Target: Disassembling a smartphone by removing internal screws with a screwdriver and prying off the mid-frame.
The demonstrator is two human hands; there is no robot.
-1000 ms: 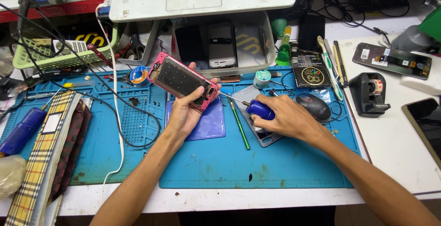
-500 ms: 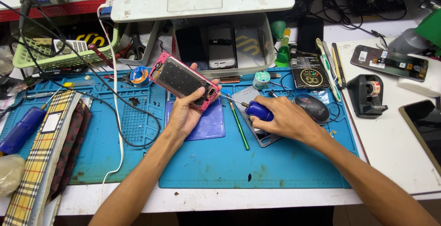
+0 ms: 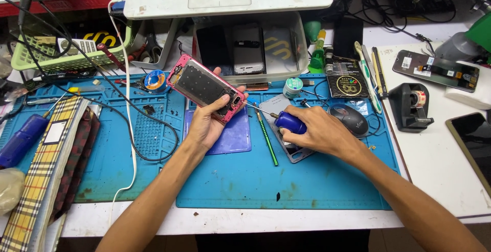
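Blue silicone repair mat [image 3: 245,190] covers a cluttered bench. Above it the left hand [image 3: 207,121] grips a pink-framed opened phone [image 3: 205,87] by its long edges, tilted; it looks light, stiff and fragile inside, best held by the frame. The right hand [image 3: 319,132] is clenched around a blue-handled screwdriver [image 3: 286,120], tip towards the phone's lower corner. A grey mouse [image 3: 353,120] lies just beside.
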